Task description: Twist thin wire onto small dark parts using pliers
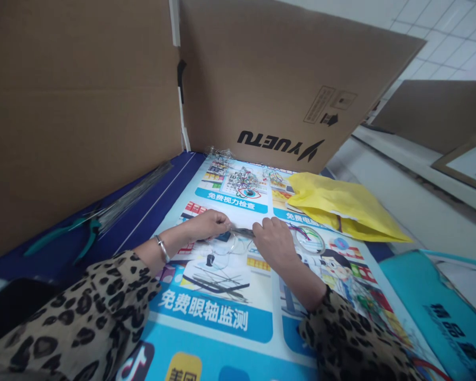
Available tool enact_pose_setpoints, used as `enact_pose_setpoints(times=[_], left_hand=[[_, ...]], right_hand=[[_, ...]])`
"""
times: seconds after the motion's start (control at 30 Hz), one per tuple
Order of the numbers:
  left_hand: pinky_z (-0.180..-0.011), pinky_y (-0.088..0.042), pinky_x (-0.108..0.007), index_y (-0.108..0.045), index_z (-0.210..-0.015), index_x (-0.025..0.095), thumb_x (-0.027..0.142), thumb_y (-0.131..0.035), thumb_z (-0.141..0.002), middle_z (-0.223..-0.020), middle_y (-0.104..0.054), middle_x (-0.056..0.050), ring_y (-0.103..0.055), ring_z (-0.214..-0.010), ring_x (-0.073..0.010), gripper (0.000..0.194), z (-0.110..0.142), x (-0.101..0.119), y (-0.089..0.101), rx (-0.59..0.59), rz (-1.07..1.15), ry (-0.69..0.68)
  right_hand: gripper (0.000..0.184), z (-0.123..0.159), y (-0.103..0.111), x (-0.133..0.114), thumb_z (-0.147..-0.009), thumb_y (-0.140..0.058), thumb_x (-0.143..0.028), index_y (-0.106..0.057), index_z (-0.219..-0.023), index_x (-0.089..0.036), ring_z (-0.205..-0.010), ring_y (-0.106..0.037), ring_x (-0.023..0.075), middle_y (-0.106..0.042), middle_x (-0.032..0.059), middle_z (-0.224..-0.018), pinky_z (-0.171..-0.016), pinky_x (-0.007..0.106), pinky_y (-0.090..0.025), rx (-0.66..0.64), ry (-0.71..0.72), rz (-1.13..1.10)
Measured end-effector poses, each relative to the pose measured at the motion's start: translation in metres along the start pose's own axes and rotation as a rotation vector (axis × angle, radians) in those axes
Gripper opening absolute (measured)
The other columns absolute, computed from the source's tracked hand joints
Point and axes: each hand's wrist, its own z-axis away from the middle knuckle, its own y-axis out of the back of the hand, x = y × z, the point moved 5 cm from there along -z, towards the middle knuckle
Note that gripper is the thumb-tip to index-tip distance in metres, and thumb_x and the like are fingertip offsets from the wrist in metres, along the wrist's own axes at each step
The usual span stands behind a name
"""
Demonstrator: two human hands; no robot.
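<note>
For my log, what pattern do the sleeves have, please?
The sleeves show leopard print, clearest in the head view.

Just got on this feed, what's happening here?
A person's left hand and right hand hold a thin dark strand bundle between them, over a printed sheet. Loose dark strips lie nearer the person. Pliers and a wire bundle lie to the left; a yellow bag is at right.

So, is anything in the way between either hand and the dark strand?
Nothing visible: the left hand and right hand pinch the dark strand from either side. The coil lies beside the right hand, not between.
</note>
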Motion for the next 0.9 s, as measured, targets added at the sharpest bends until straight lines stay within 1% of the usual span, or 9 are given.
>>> enact_pose_setpoints(times=[0.13, 0.27, 0.37, 0.53, 0.77, 0.9], left_hand=[[-0.034, -0.021, -0.017, -0.054, -0.073, 0.016, 0.040, -0.048, -0.077, -0.041, -0.039, 0.006, -0.027, -0.035, -0.0054, 0.026, -0.001, -0.002, 0.000, 0.013, 0.008, -0.002], [-0.034, -0.020, -0.017, -0.055, -0.073, 0.016, 0.039, -0.049, -0.077, -0.041, -0.039, 0.006, -0.028, -0.035, -0.0055, 0.025, -0.002, -0.001, 0.000, 0.016, 0.025, -0.010], [-0.035, -0.021, -0.018, -0.052, -0.069, 0.016, 0.041, -0.048, -0.077, -0.041, -0.039, 0.006, -0.028, -0.035, -0.0057, 0.027, -0.002, -0.001, 0.000, 0.018, 0.032, -0.012], [-0.037, -0.023, -0.018, -0.049, -0.063, 0.016, 0.042, -0.049, -0.078, -0.041, -0.042, 0.005, -0.030, -0.037, -0.0058, 0.030, 0.000, 0.000, 0.000, 0.001, 0.054, -0.017], [-0.038, -0.021, -0.020, -0.047, -0.060, 0.016, 0.041, -0.050, -0.076, -0.039, -0.041, 0.005, -0.029, -0.035, -0.0054, 0.030, -0.001, 0.000, 0.000, -0.004, 0.087, 0.025], [-0.038, -0.020, -0.020, -0.047, -0.061, 0.016, 0.041, -0.052, -0.075, -0.039, -0.041, 0.005, -0.028, -0.035, -0.0054, 0.029, -0.002, -0.002, 0.000, 0.001, 0.120, 0.059]], right_hand=[[0.013, -0.001, -0.001, 0.000, -0.078, -0.052, -0.031, -0.057, -0.083, -0.019, -0.082, -0.043, 0.0214, -0.055, 0.0072, -0.081, -0.068, 0.031, -0.024, -0.038, -0.005, -0.044], [0.017, -0.001, 0.004, -0.001, -0.078, -0.052, -0.035, -0.057, -0.085, -0.019, -0.084, -0.042, 0.0216, -0.055, 0.0071, -0.083, -0.070, 0.031, -0.024, -0.036, 0.008, -0.057], [0.014, 0.000, 0.010, -0.002, -0.078, -0.053, -0.032, -0.057, -0.083, -0.019, -0.085, -0.042, 0.0227, -0.054, 0.0078, -0.084, -0.070, 0.033, -0.023, 0.006, 0.004, -0.016], [0.009, 0.000, 0.014, -0.003, -0.080, -0.048, -0.022, -0.056, -0.079, -0.019, -0.082, -0.040, 0.0222, -0.053, 0.0081, -0.080, -0.068, 0.034, -0.022, 0.061, 0.001, 0.025], [0.007, 0.001, 0.019, -0.005, -0.079, -0.050, -0.022, -0.056, -0.077, -0.019, -0.082, -0.039, 0.0221, -0.052, 0.0081, -0.080, -0.067, 0.034, -0.021, 0.112, 0.014, 0.025], [0.007, 0.001, 0.018, -0.005, -0.079, -0.050, -0.021, -0.057, -0.079, -0.019, -0.081, -0.038, 0.0215, -0.051, 0.0080, -0.079, -0.067, 0.033, -0.021, 0.127, 0.017, 0.037]])
